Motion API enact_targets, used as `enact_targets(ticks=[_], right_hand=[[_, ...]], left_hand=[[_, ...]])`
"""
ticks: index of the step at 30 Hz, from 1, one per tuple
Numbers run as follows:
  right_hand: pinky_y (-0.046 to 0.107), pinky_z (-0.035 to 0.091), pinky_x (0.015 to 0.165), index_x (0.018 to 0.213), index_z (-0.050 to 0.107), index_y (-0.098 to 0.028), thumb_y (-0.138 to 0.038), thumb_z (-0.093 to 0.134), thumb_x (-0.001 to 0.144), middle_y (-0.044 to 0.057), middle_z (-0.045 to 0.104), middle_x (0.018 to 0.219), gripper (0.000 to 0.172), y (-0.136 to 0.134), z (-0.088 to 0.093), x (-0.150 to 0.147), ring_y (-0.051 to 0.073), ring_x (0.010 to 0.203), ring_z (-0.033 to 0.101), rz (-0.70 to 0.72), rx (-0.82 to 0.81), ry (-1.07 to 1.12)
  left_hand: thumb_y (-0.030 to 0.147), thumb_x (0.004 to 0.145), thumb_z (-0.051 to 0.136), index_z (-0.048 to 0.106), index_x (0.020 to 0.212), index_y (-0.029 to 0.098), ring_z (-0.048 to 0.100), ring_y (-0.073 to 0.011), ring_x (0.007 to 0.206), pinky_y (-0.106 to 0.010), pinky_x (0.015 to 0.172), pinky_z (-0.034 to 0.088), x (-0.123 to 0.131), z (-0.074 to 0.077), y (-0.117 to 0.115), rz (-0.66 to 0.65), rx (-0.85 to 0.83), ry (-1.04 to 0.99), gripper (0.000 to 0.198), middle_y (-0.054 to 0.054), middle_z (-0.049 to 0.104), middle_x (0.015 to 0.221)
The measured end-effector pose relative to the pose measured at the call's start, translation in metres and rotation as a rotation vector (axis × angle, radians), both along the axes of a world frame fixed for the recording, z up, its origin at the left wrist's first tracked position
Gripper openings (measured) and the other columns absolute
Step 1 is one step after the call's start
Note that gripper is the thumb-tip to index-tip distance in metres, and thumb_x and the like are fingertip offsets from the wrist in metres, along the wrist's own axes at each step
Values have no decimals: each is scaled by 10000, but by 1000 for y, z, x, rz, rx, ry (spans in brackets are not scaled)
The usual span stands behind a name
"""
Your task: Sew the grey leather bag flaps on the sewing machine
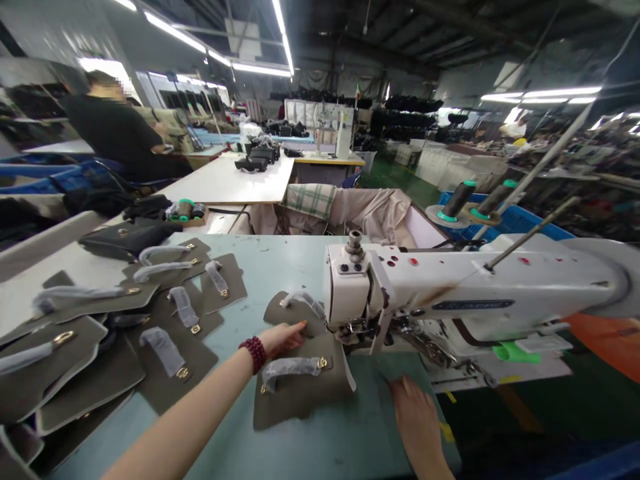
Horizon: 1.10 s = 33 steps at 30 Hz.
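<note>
My left hand, with a dark red bead bracelet at the wrist, is at a grey-brown bag panel beside the sewing machine head. Its fingers are bent against that panel's near edge, one reaching toward the needle area. Just in front lies another bag panel, carrying a plastic-wrapped handle with gold fittings. To the right, my right hand rests palm down on the green-blue table, fingers stretched forward. A thin dark sliver shows by its fingertips, too small to name.
More panels with wrapped handles overlap on the left. Thread cones stand behind the machine arm. A cloth-lined bin adjoins the table's far edge. A person sits at another machine, far left.
</note>
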State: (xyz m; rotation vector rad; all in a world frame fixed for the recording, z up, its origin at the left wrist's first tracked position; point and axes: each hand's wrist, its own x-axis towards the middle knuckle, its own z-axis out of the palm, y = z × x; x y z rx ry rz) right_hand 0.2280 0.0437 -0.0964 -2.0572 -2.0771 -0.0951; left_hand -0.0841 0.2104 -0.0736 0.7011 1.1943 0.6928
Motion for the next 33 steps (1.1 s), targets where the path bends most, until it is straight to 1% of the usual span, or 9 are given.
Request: enact_targets(ticks=[2,5,9,13,16,19,23,29,33], right_hand=[[354,529,723,885,661,-208,-155,347,885,123,698,914,319,-4,2,6,256,839,671,-42,37,227],[306,561,651,941,625,-224,-288,279,933,108,717,848,352,-8,14,3,230,741,692,-145,34,552],[297,562,706,1014,609,-226,-405,386,900,113,721,930,308,-4,54,-33,240,835,697,-105,13,690],[231,538,662,976,628,-251,-340,479,876,54,733,913,200,11,98,-83,206,815,707,55,-72,621],[212,492,571,879,648,-241,-243,540,860,25,736,798,109,30,115,-115,198,710,709,68,-134,400],[221,457,533,847,659,-202,-235,582,859,55,733,748,85,51,119,-137,220,670,710,13,-163,215],[249,454,536,854,666,-171,-254,588,863,89,731,759,114,69,119,-151,254,689,710,4,-149,164],[257,455,577,825,688,-153,-229,577,866,113,730,758,140,77,129,-156,265,730,711,54,-206,183],[246,439,568,812,676,-185,-239,557,876,74,732,777,146,57,132,-145,246,725,704,103,-260,300]], left_hand=[[419,666,771,674,711,72,645,-189,580,-258,487,480,5,-10,5,-8,-63,-22,363,-126,690,689],[360,857,602,616,1027,117,645,-183,816,-332,679,541,11,-17,14,81,-65,-70,297,-92,656,998],[316,897,548,542,1178,166,604,-207,962,-412,799,527,18,-14,27,214,4,-145,318,-87,579,1170],[287,865,597,594,875,132,608,-108,664,-238,620,515,14,6,24,412,131,-212,155,-5,620,790],[282,813,649,535,687,164,573,-70,533,-160,559,481,3,27,2,555,235,-266,207,50,546,575],[303,763,699,549,659,162,589,-76,552,-165,600,505,-8,43,-28,620,300,-304,231,42,582,560],[334,707,753,597,633,141,583,-82,560,-164,578,496,-12,53,-57,652,341,-275,259,24,628,564],[341,709,752,608,673,155,542,-70,540,-157,554,479,-4,65,-64,690,411,-264,238,55,611,573],[325,712,747,580,700,163,556,-70,544,-140,507,472,-27,57,-61,813,409,-223,233,55,606,587]])
